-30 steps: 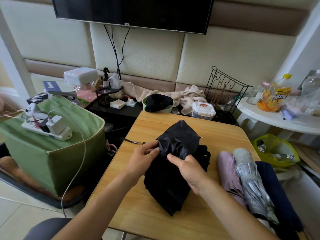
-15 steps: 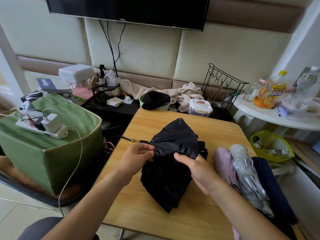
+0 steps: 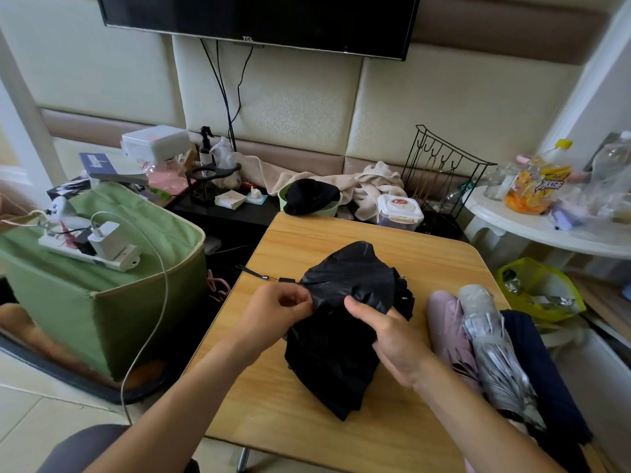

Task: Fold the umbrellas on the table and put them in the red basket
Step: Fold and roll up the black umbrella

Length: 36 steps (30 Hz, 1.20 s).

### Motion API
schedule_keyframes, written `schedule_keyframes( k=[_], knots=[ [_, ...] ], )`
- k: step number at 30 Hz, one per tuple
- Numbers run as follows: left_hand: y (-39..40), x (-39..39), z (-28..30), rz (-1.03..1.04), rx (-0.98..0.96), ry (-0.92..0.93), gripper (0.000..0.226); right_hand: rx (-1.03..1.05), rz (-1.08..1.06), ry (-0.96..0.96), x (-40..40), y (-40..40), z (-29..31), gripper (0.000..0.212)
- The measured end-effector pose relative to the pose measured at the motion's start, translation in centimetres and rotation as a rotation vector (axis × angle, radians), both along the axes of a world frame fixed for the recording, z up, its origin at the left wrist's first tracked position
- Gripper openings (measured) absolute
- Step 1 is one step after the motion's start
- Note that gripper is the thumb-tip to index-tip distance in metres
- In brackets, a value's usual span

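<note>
**Hands on the black umbrella**

Umbrella cloth fills the middle of our head view. The black umbrella lies bunched on the wooden desk, its canopy loose and crumpled, its strap trailing toward the desk's left edge. Our left hand sits at the umbrella's left side, fingers curled and pinching a fold of the black fabric. Our right hand rests on top of the cloth, thumb pressed along a crease while the other fingers curl around the fabric beneath.

Just right of the black one, three more umbrellas lie side by side at the desk's right edge: a pink umbrella, a silver umbrella resting partly over it, and a navy umbrella outermost. We see a green bin left of the desk, carrying a power strip.
</note>
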<state>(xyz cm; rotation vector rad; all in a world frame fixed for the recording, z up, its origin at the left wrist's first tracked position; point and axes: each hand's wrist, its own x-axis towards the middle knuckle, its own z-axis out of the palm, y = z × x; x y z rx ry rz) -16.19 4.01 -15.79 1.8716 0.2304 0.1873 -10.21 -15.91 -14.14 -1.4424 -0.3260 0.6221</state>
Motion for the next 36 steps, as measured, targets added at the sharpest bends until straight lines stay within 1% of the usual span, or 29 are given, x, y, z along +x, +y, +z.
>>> schedule_keyframes(
  k=[2,4,5,7,8,10,13,15,16,18,20,21,22,23,25,26,27,29,31,33,36],
  knots=[
    [-0.1,0.2,-0.2,-0.013,-0.032,0.093,0.036,-0.032,0.053,-0.008,0.0,-0.1,0.0,0.030],
    [-0.2,0.5,-0.4,-0.002,-0.125,0.169,0.045,-0.080,0.080,-0.033,0.0,-0.1,-0.1,0.032],
    [-0.1,0.6,-0.4,0.017,-0.201,0.171,0.043,-0.101,0.075,-0.045,-0.1,-0.1,-0.1,0.032],
    [0.4,0.8,-0.5,0.036,-0.368,0.149,0.027,-0.125,0.061,-0.056,-0.2,-0.1,-0.2,0.035],
    [0.6,0.8,-0.5,0.032,-0.420,0.143,0.020,-0.126,0.060,-0.058,-0.1,-0.3,-0.2,0.039],
    [0.8,0.7,-0.5,0.033,-0.487,0.152,0.014,-0.107,0.066,-0.047,0.1,-0.7,0.0,0.046],
    [0.9,0.6,-0.5,0.104,-0.534,0.204,0.014,-0.090,0.020,0.006,0.5,-1.5,0.6,0.053],
    [1.2,0.4,-0.2,0.152,-0.537,0.248,0.017,-0.156,-0.006,-0.039,0.9,-2.1,0.9,0.047],
    [1.4,0.3,-0.2,0.159,-0.521,0.264,0.019,-0.223,0.005,-0.089,1.3,-2.5,0.8,0.045],
    [1.6,0.1,0.0,0.146,-0.458,0.290,0.019,-0.337,0.102,-0.161,1.6,-3.1,0.9,0.032],
    [1.5,-0.1,0.3,0.133,-0.411,0.312,0.021,-0.415,0.234,-0.171,1.5,-3.5,0.7,0.016],
    [1.3,-0.1,0.5,0.119,-0.385,0.325,0.026,-0.456,0.276,-0.178,1.4,-3.6,0.5,0.014],
    [1.2,-0.2,0.5,0.099,-0.341,0.333,0.032,-0.488,0.304,-0.187,1.2,-3.7,0.2,0.017],
    [1.2,-0.3,0.4,0.074,-0.281,0.335,0.033,-0.516,0.314,-0.197,1.0,-3.5,0.0,0.026],
    [1.4,-0.3,0.2,0.039,-0.170,0.328,0.025,-0.572,0.266,-0.188,0.7,-3.2,-0.1,0.046],
    [1.6,-0.3,0.1,0.030,-0.151,0.330,0.020,-0.573,0.216,-0.171,0.6,-3.1,0.0,0.053],
    [1.7,-0.3,0.1,0.019,-0.158,0.336,0.017,-0.556,0.158,-0.158,0.7,-3.1,0.2,0.054],
    [2.0,-0.5,0.4,-0.015,-0.205,0.347,0.012,-0.534,0.093,-0.144,0.9,-3.6,0.5,0.050],
    [2.3,-0.7,0.8,-0.035,-0.263,0.362,0.009,-0.601,0.098,-0.167,1.0,-4.0,0.9,0.058],
    [2.5,-0.8,0.9,-0.016,-0.293,0.381,0.020,-0.677,0.146,-0.181,1.0,-4.3,1.2,0.065],
    [2.7,-0.8,0.9,0.004,-0.303,0.423,0.034,-0.720,0.212,-0.159,0.7,-4.2,1.4,0.066]
  ],
)
